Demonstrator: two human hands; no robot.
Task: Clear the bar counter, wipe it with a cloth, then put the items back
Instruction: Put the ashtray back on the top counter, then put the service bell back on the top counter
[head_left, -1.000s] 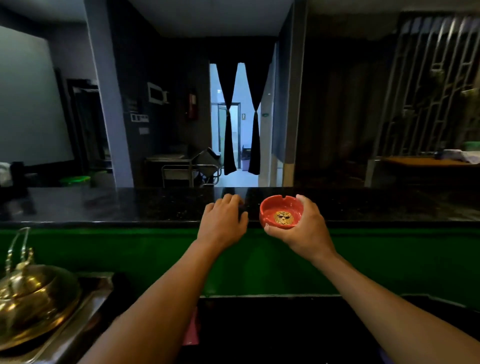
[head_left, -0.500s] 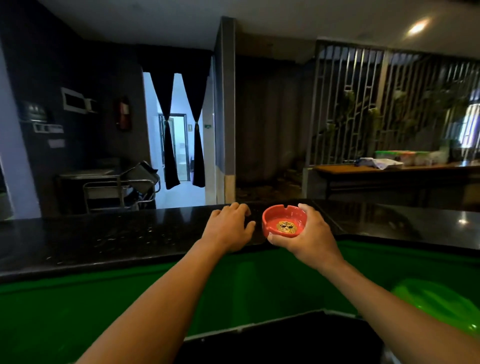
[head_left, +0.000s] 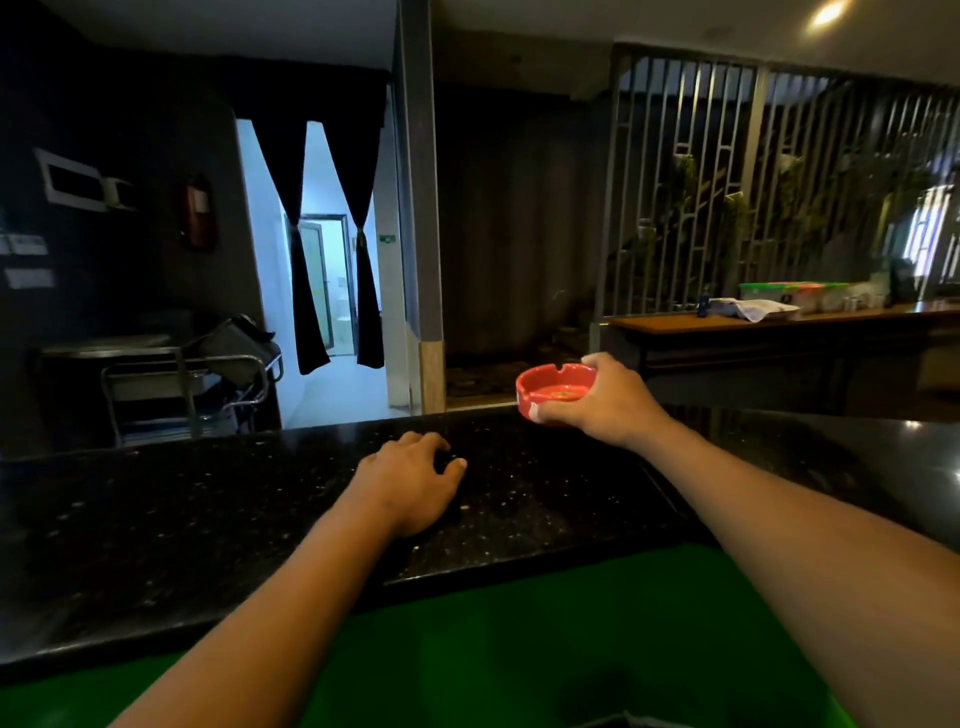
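A red ashtray (head_left: 556, 387) is gripped by its right rim in my right hand (head_left: 605, 400), held just over the far edge of the black speckled bar counter (head_left: 208, 519). My left hand (head_left: 410, 480) lies palm down on the middle of the counter. Its fingers and thumb bend over a dark patch that blends with the stone, and I cannot make out whether anything is under them.
A green panel (head_left: 493, 639) drops below the counter's near edge. Beyond the counter are a metal trolley (head_left: 187, 379) at the left, a curtained doorway (head_left: 327, 291), and a wooden side table (head_left: 779, 322) with containers at the right.
My right hand has carried the ashtray forward and to the right, out to the counter's far edge. My view has turned right and closer over the counter. The left hand stays on the counter.
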